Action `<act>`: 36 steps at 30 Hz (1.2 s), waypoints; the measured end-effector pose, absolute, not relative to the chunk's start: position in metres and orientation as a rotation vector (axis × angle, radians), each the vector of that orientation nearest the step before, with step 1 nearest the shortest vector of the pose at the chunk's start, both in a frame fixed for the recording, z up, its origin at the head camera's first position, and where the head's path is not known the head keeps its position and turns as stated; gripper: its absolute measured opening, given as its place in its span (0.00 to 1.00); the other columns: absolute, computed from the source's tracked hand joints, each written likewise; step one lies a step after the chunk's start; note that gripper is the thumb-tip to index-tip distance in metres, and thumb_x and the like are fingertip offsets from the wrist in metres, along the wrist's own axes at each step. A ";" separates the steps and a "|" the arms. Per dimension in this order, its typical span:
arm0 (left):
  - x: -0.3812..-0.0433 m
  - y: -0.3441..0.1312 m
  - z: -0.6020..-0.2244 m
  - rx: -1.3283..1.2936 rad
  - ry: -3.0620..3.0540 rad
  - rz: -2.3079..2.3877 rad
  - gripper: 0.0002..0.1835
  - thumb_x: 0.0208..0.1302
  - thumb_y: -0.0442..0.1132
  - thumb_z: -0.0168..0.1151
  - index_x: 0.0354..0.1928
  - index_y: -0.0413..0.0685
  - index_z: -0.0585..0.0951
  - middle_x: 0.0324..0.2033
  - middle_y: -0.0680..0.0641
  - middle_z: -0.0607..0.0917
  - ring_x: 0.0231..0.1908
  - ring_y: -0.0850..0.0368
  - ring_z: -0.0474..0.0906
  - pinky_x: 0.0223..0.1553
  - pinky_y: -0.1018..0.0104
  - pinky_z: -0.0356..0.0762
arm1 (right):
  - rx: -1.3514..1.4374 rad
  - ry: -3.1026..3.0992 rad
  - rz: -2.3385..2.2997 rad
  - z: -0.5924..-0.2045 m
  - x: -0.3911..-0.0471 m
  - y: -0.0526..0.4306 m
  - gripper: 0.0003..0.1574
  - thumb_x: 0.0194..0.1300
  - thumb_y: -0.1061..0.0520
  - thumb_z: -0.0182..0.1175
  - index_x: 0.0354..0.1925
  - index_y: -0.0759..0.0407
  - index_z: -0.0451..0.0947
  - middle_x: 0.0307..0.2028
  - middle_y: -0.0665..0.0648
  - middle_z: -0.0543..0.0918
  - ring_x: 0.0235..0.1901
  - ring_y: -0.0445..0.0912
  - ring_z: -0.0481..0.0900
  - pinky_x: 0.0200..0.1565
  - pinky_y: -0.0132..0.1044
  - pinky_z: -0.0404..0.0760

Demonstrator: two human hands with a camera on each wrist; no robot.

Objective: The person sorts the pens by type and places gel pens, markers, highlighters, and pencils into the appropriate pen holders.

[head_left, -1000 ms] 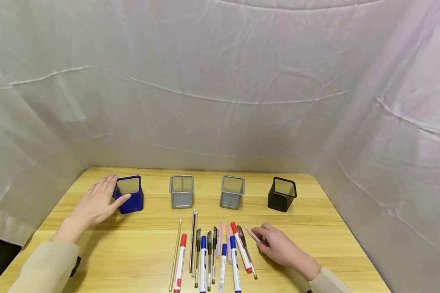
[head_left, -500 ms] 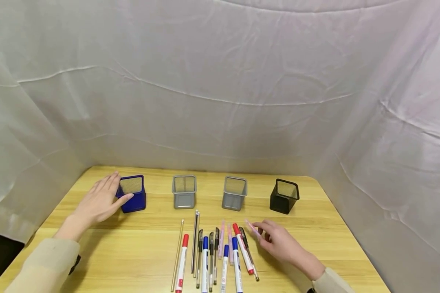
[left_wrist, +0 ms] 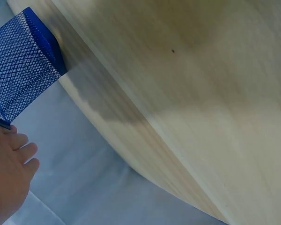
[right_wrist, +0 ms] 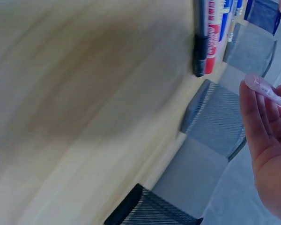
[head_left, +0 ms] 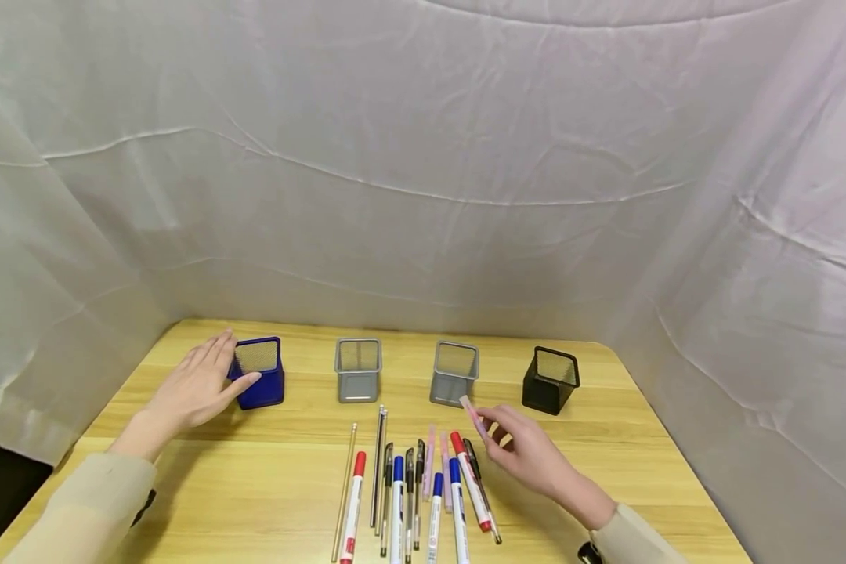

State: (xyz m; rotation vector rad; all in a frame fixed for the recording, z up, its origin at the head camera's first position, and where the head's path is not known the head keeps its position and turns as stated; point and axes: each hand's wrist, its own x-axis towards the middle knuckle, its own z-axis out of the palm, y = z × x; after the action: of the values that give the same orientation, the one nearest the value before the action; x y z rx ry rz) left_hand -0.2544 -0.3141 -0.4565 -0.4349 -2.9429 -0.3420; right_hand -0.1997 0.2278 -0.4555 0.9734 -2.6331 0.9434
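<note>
My right hand point(head_left: 532, 454) pinches a pale pink pen point(head_left: 471, 413) between thumb and fingertips. The pen is raised off the table and tilts toward the right grey mesh pen holder point(head_left: 451, 389). In the right wrist view its rounded pink end point(right_wrist: 260, 85) sticks out past the fingers. My left hand point(head_left: 192, 389) rests against the blue mesh pen holder point(head_left: 262, 390), fingers straight along its left side and thumb across the front. In the left wrist view the fingertips point(left_wrist: 25, 152) show beside the holder's rim; the thumb is hidden there.
A left grey holder point(head_left: 358, 386) and a black holder point(head_left: 546, 389) complete the row. In front lie red markers point(head_left: 354, 505), blue markers point(head_left: 398, 501), black gel pens point(head_left: 409, 493), pencils point(head_left: 344, 493) and two more pink pens point(head_left: 428, 470). A grey curtain point(head_left: 395, 196) surrounds the table.
The right hand has lifted the pink pen from beside the other pens and brought it up and slightly left. The left hand stays at the blue holder. The view has shifted slightly.
</note>
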 end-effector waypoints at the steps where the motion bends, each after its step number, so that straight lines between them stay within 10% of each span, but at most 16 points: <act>1: -0.254 -0.314 -0.457 -0.436 -2.941 -0.342 0.50 0.80 0.64 0.46 0.76 0.21 0.53 0.77 0.22 0.52 0.75 0.23 0.49 0.74 0.29 0.49 | 0.978 -2.614 0.962 -0.454 -0.201 0.226 0.28 0.64 0.70 0.67 0.62 0.65 0.79 0.45 0.53 0.84 0.37 0.40 0.83 0.37 0.30 0.88; 36: -0.252 -0.309 -0.453 -0.452 -2.964 -0.332 0.50 0.80 0.64 0.46 0.76 0.20 0.53 0.78 0.23 0.50 0.76 0.25 0.48 0.76 0.31 0.48 | 1.032 -2.372 1.352 -0.415 -0.229 0.136 0.26 0.64 0.74 0.65 0.60 0.67 0.79 0.45 0.60 0.84 0.37 0.50 0.88 0.37 0.34 0.90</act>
State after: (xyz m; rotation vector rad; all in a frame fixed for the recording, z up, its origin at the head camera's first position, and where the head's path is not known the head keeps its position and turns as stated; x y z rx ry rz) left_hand -0.2517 -0.3091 -0.4532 -0.4516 -2.9637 -0.3320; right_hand -0.2286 0.1360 -0.4155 1.0325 -2.3721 1.3519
